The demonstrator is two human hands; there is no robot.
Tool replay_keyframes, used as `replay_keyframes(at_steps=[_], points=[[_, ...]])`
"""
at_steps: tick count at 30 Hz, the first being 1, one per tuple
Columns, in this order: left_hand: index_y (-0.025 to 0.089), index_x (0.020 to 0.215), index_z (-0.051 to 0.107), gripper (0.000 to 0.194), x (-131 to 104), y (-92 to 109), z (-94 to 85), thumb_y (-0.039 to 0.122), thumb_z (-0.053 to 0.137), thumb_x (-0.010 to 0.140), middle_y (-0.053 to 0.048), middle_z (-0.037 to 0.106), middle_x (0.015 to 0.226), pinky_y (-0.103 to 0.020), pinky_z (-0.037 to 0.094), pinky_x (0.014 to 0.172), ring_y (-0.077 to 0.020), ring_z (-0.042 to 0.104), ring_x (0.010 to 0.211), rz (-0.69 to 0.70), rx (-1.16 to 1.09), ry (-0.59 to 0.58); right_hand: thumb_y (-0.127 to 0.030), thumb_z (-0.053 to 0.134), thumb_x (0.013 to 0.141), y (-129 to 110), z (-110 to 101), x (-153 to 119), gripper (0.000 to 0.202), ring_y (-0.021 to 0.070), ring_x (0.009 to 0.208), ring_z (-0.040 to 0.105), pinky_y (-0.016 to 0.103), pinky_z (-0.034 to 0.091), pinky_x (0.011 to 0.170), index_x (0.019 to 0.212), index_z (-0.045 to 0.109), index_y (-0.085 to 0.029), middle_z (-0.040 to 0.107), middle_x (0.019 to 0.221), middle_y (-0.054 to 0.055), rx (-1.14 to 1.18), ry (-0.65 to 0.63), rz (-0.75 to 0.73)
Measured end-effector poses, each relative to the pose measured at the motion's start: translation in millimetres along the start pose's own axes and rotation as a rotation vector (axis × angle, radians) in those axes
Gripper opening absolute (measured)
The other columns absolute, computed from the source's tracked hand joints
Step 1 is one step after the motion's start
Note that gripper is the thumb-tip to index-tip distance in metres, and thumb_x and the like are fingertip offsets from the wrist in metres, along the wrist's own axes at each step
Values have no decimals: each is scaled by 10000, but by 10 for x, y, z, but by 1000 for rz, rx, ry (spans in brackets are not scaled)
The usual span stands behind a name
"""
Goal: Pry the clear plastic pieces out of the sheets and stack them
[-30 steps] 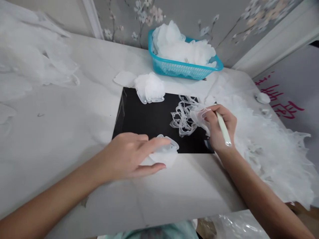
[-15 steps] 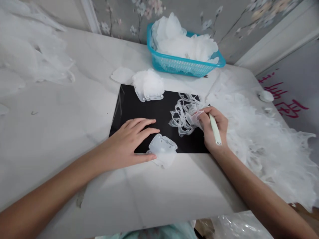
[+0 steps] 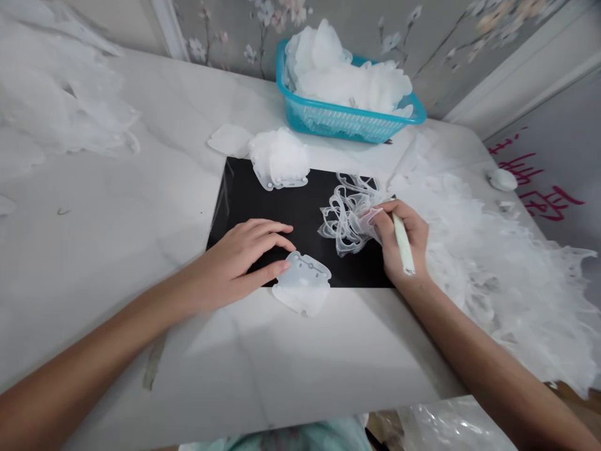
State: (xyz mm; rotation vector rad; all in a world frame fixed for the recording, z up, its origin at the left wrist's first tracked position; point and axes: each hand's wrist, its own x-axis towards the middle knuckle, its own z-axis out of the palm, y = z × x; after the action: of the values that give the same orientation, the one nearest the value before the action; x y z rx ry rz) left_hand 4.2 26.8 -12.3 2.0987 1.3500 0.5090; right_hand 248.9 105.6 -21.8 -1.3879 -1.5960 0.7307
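My left hand [image 3: 244, 257] rests at the black mat's left side, fingers apart. Its thumb touches the upper left edge of a translucent white plastic sheet piece [image 3: 304, 285], which has small holes and overhangs the mat's front edge. My right hand [image 3: 406, 241] is closed around a pale green pen-shaped tool [image 3: 404, 244], whose working tip is hidden. Against those fingers lies a tangle of thin translucent trimmings [image 3: 348, 216]. A stack of similar white pieces [image 3: 280, 160] sits on the mat's back edge.
The black mat [image 3: 267, 203] lies on a white marbled table [image 3: 188, 363]. Behind it stands a blue basket [image 3: 347, 116] full of white pieces. A large heap of translucent scraps [image 3: 488, 275] covers the right side. More white sheets [image 3: 56, 94] are piled at the far left.
The loose sheet piece has shifted slightly left and turned a little. My left thumb has moved up along its edge, with the fingers drawn slightly left. The right hand stays almost still.
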Motion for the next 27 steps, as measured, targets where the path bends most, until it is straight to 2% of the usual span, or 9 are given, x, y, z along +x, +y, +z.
replay_keyframes(at_steps=[4,7,8,12,14,17,21,24,27], points=[[238,1159,507,299,-13,53,41,342,489,879,-36,520,1269,-336,350,992,-173,453,1180,67,-72,65,-257,558,757,17,2,4,124,152,625,546,300,434,630,637,546,-231,594,658,5,27,-8,19],[235,1255,443,528,-16,93,77,364,626,778,-47,512,1287,-361,335,999,-214,424,1208,100,-12,10,-254,555,760,8,-4,1,127,150,625,545,292,433,622,637,544,-225,591,660,4,30,-12,15],[241,1245,457,531,-13,105,84,349,644,761,-43,525,1269,-369,334,996,-221,431,1200,105,-1,-11,-253,553,764,-2,-8,-3,124,149,632,547,291,434,631,643,547,-223,593,663,3,25,-17,8],[231,974,605,187,13,139,70,192,567,795,-5,602,1029,-285,428,845,-148,567,950,75,-170,-65,-260,553,778,-44,-39,-18,122,135,642,543,277,430,662,667,558,-210,587,659,-7,5,-36,-42],[210,858,624,132,30,146,51,155,512,818,4,588,920,-226,454,697,-104,579,787,7,-291,-38,-282,558,785,-53,-61,-15,127,129,623,531,268,424,633,687,570,-204,582,653,-12,1,-50,-66],[184,778,626,148,69,148,0,157,490,828,0,554,866,-189,440,574,-78,559,686,-58,-358,68,-330,563,799,-65,-108,4,145,131,596,518,262,412,585,738,592,-201,581,645,-13,-3,-83,-85],[174,763,622,128,235,107,-201,152,502,804,-25,539,896,-214,487,636,-106,576,774,-68,-292,220,-351,526,833,-96,-175,38,169,145,578,527,272,414,555,805,611,-209,592,675,7,-56,-137,-167],[171,743,613,93,538,-26,-454,181,525,771,-37,553,894,-231,498,645,-140,580,836,-93,-181,442,-335,480,858,-107,-199,83,182,195,769,592,311,461,668,906,612,-218,626,874,57,-146,-94,-306],[171,853,555,104,945,-253,-664,182,504,764,-48,559,974,-225,497,616,-141,592,841,-110,-63,580,-350,435,868,-115,-250,176,240,237,878,598,345,475,709,959,605,-209,623,915,86,-261,-19,-357]])
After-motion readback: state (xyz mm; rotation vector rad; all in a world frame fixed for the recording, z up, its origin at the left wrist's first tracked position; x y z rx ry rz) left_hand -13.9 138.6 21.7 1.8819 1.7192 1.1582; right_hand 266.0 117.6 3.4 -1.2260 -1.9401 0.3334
